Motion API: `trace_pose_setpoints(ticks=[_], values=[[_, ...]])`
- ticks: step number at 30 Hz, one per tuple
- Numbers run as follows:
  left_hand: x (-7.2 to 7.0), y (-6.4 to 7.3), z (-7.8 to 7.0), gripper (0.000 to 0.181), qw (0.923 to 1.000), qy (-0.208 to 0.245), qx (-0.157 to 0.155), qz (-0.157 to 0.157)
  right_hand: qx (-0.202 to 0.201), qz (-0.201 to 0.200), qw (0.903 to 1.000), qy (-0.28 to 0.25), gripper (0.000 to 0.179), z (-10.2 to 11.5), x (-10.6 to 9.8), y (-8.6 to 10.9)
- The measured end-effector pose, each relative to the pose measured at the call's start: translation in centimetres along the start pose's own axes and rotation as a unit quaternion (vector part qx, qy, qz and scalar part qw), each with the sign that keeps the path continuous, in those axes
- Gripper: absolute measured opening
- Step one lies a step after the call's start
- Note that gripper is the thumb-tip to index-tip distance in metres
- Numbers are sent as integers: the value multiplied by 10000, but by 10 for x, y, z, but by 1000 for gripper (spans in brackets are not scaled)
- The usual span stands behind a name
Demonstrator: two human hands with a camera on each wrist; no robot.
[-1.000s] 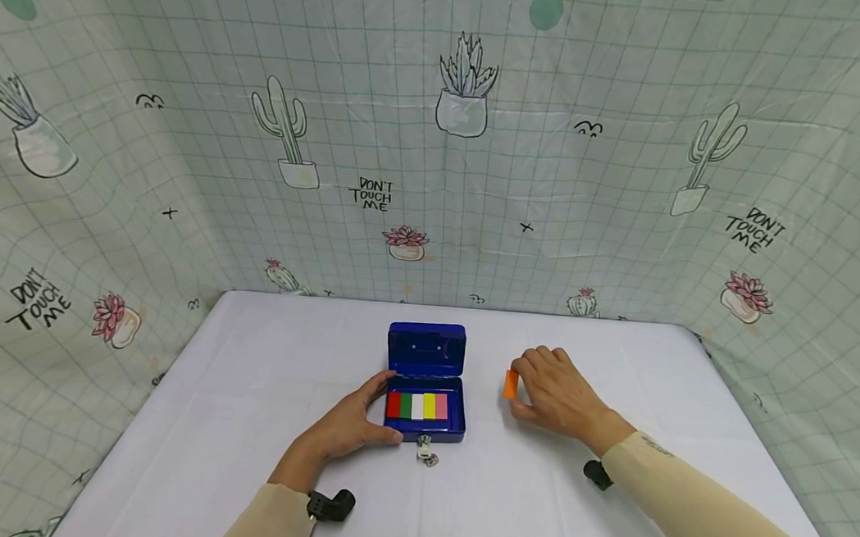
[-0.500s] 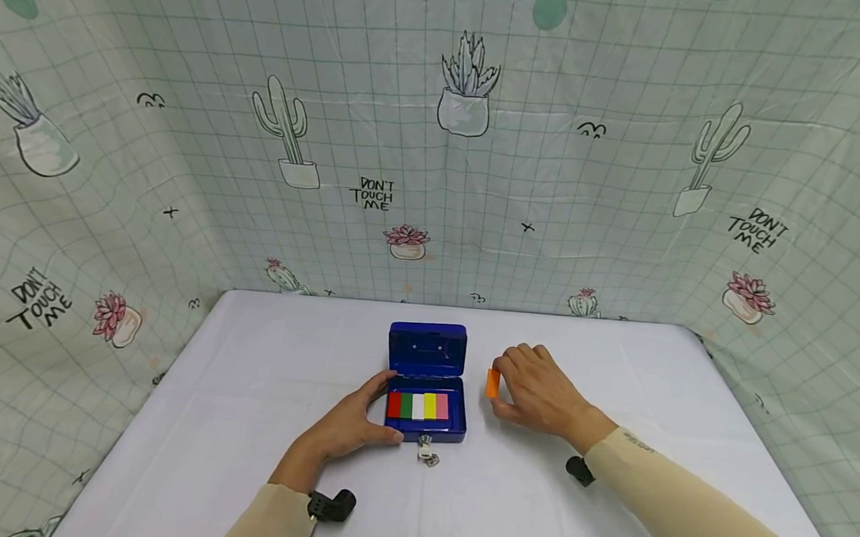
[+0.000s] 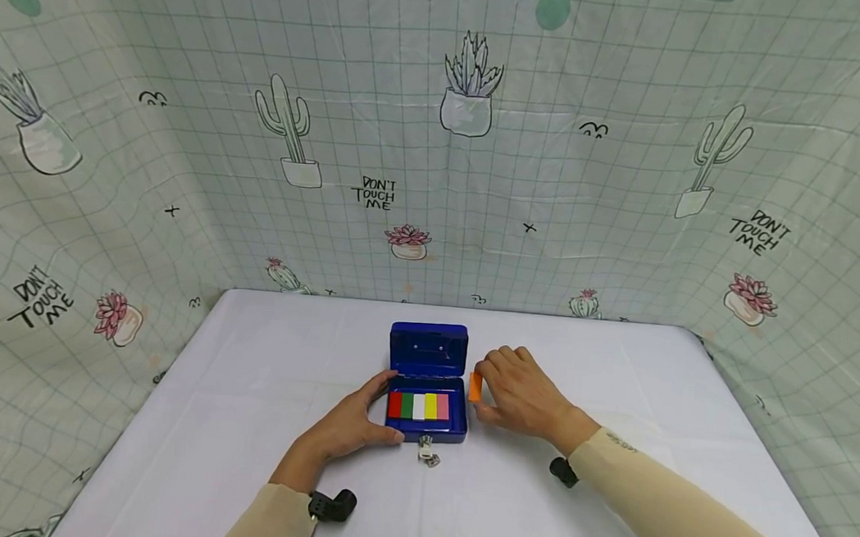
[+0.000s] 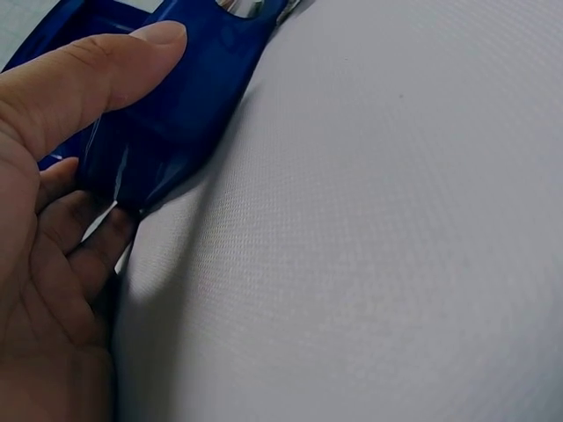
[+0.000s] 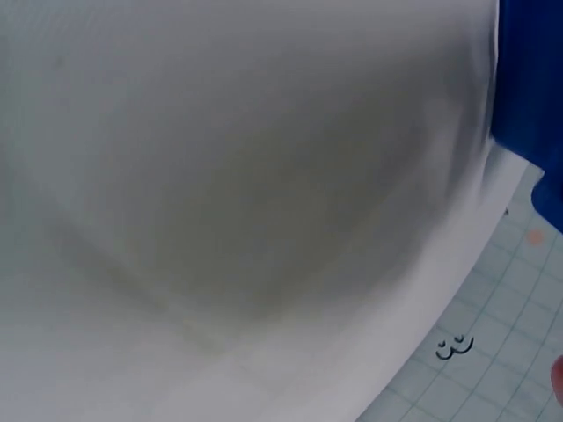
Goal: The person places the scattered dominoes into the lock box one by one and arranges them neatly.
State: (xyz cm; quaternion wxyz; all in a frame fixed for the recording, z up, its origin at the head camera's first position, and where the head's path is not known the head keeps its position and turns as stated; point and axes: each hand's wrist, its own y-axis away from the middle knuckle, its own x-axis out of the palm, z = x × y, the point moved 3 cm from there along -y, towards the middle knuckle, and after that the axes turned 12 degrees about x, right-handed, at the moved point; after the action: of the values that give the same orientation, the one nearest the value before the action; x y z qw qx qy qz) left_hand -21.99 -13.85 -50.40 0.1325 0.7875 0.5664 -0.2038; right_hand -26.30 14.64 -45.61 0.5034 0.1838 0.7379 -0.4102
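Observation:
An open blue cash box (image 3: 451, 436) sits mid-table with its lid (image 3: 428, 349) raised. My left hand (image 3: 345, 421) grips its left side, the thumb on the front wall and the fingers curled along the side, as the left wrist view shows on the blue metal (image 4: 189, 105). Inside, red (image 3: 394, 404), green (image 3: 407, 405), white (image 3: 418, 407), yellow (image 3: 431, 406) and pink (image 3: 442, 406) blocks lie side by side. Just right of the box, my right hand (image 3: 524, 396) pinches an orange block (image 3: 475, 387) on end between thumb and fingers.
Small keys (image 3: 429, 457) hang from the lock at the box's front. A white cloth covers the table (image 3: 285, 342), and a patterned curtain (image 3: 593, 254) rises behind its far edge. A dark wrist camera (image 3: 564, 472) sits under the right sleeve.
The right hand has moved left with the orange block, from well right of the box to close beside its right wall. The left hand and the box have stayed put.

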Motion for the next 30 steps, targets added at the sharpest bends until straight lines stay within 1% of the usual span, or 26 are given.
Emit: trace_pose_setpoints(ticks=[7, 12, 15, 19, 22, 30], values=[[0, -1, 1, 107, 10000, 38, 39, 12, -35, 238, 9997, -6, 47, 16, 2, -7], [0, -1, 1, 107, 10000, 34, -15, 1, -31, 362, 9993, -34, 47, 25, 4, -11], [0, -1, 1, 106, 10000, 57, -37, -12, 25, 496, 9988, -42, 47, 28, 5, -13], [-1, -1, 2, 106, 9999, 119, -1, -2, 79, 680, 9976, -15, 50, 31, 7, -15], [-2, -2, 2, 106, 9999, 123, 44, 10, 92, 747, 9972, 27, 50, 32, 9, -16], [-1, -2, 3, 106, 9999, 102, 57, 58, 344, 1195, 9922, 9, 44, 35, 13, -19]])
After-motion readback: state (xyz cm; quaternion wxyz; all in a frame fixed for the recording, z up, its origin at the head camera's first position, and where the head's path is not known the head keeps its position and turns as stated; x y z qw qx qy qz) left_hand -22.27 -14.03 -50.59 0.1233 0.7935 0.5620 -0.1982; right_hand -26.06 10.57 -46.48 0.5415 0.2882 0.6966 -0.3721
